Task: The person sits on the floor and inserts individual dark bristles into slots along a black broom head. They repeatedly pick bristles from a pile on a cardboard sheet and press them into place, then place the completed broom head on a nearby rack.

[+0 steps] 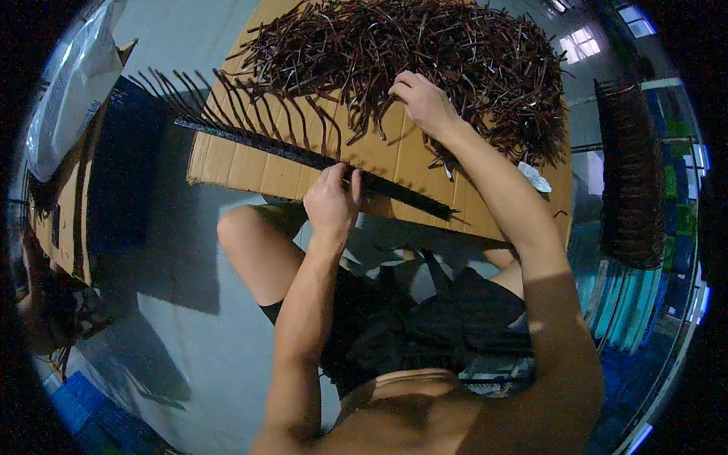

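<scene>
A long black slotted bar (258, 142) lies slantwise over the near part of a cardboard sheet. Along its left half stands a row of thin, dark curved strips (265, 114), shaped like eyeglass temple arms; its right half shows only short bristle-like teeth. My left hand (331, 203) pinches the bar near its middle, by the last strip in the row. Farther off, my right hand (426, 105) reaches to the near edge of a big heap of loose brown strips (394, 45). Its fingers are bent together, and whatever lies between them is hidden.
The cardboard sheet (250, 167) carries the heap, with a crumpled white scrap (535, 177) at its right. A box (91, 167) with clear plastic (68, 98) stands at the left. On the right, a rack holds dark strips (629, 174) above teal ones (626, 303).
</scene>
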`<state>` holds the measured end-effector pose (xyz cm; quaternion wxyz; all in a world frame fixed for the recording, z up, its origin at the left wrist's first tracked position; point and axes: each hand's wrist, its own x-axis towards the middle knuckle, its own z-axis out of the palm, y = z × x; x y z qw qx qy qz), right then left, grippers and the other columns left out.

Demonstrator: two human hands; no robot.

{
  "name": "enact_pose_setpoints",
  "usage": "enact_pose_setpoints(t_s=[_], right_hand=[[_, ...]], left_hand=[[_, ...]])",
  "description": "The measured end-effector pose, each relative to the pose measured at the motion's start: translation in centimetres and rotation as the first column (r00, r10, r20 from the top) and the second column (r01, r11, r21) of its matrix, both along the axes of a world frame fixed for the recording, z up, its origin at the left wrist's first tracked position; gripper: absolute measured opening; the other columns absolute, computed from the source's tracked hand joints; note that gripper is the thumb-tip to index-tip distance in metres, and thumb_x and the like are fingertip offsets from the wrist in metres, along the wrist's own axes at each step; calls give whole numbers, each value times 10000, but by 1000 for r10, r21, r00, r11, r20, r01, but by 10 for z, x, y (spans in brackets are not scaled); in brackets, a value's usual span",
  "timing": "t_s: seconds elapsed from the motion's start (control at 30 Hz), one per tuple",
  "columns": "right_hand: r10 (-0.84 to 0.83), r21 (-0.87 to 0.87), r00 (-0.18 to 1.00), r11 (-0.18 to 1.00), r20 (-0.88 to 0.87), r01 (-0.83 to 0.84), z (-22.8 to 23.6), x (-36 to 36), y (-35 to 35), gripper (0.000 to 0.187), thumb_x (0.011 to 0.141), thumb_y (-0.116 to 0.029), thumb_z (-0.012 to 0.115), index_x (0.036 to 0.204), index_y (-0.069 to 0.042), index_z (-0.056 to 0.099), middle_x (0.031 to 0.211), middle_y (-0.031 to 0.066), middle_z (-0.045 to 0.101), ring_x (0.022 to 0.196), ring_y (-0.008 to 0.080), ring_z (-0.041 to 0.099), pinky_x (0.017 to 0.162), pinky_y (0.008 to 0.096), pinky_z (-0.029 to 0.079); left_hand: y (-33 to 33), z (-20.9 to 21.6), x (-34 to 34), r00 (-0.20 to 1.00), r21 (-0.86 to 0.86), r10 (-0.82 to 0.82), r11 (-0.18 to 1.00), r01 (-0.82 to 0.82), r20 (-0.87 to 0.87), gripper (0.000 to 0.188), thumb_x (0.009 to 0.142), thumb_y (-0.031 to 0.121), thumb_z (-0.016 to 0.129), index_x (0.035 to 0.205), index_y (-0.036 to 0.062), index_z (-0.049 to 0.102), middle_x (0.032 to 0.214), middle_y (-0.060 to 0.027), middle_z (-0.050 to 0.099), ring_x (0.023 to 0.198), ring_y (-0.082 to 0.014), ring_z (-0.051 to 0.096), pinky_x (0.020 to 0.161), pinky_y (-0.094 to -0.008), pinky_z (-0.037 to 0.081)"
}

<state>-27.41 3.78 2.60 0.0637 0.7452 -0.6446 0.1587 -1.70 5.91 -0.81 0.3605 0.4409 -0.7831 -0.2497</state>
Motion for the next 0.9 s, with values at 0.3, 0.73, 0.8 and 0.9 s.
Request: enact_pose_setpoints(t_s=[0.3, 0.73, 0.8, 0.9], right_hand=[[70, 108, 958, 993, -277, -41, -17, 9, -9, 163, 709, -27, 584, 872, -39, 573, 943, 96, 516, 891, 270, 537, 743, 360, 497], [-315, 208, 720, 949, 618, 236, -26, 41, 39, 214, 837, -137, 615, 966, 26, 567, 893, 164, 619, 832, 305, 608, 758, 374, 478], [-379, 324, 531, 925, 757, 199, -18, 50, 36, 204, 854, -130, 621, 983, 25, 591, 899, 126, 640, 841, 231, 618, 766, 332, 484], [-442, 443, 218, 895, 870, 50, 14, 88, 44, 184, 881, -101, 615, 1022, 17, 605, 911, 66, 650, 872, 137, 606, 780, 266, 485]], left_hand=[[0, 8, -2, 1000, 92, -20, 996, 18, 22, 161, 825, 216, 650, 866, 61, 645, 768, -116, 642, 692, -304, 624, 606, -376, 497], [0, 4, -3, 999, 74, -25, 997, 23, 23, 193, 842, 208, 647, 927, 35, 646, 828, -157, 656, 710, -324, 643, 624, -375, 509], [1, 2, 0, 1000, 83, -12, 996, 12, -1, 196, 843, 210, 647, 935, 37, 648, 831, -161, 653, 715, -329, 642, 627, -374, 509], [0, -3, 0, 998, 20, 17, 1000, -16, -61, 132, 837, 186, 627, 878, 63, 655, 822, -118, 652, 711, -323, 629, 616, -385, 504]])
